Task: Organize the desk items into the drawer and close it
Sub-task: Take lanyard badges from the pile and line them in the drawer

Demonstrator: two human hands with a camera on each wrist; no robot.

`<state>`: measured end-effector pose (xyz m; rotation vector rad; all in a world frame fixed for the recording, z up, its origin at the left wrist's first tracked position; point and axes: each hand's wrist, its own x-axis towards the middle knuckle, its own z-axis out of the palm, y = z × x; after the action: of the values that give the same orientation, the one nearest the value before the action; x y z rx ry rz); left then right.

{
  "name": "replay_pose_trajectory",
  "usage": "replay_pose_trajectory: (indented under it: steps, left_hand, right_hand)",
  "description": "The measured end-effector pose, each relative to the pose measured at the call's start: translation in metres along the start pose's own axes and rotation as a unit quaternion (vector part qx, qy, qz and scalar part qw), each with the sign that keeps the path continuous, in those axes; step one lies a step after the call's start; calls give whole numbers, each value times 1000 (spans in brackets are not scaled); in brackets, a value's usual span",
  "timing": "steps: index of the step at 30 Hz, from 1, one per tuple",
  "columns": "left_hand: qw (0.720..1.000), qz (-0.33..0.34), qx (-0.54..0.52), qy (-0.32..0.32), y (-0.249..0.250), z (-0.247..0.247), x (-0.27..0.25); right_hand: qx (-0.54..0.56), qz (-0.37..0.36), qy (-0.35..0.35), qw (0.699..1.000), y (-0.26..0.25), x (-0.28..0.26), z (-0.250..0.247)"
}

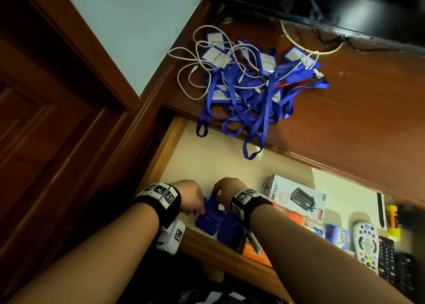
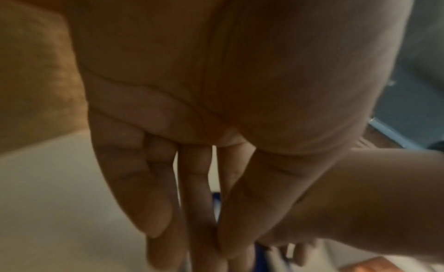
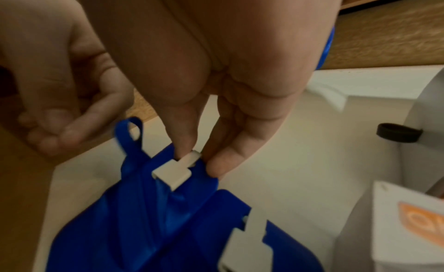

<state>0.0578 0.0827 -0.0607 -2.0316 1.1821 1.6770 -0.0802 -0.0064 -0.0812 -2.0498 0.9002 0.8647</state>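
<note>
The drawer is pulled out, its cream bottom showing. Two blue badge holders lie side by side in its front left corner. My right hand pinches the white clip of the left blue badge holder between thumb and forefinger. The second holder lies beside it, partly under it. My left hand hovers just left of the holders, fingers relaxed, holding nothing. On the desk top lies a tangled pile of blue lanyards with badges and white cables.
In the drawer's right half are a white charger box, an orange box, a grey remote, a black remote and small packets. A black hair tie lies near the white box. A TV stands behind the pile.
</note>
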Motion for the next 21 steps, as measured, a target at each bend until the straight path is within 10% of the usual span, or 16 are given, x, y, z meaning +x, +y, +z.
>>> replay_pose_trajectory:
  steps: [10,15,21]
  left_hand:
    - [986,-63,121,94,-1,9,18]
    - [978,-52,106,174,-1,-1,24]
    - [988,43,96,117,-1,5,25]
  right_hand:
    - [14,-13,16,1000,-3,-1,3]
    - [86,-39,161,982,9,-41,-49]
    - [127,-74,388,910,38,-103,-142]
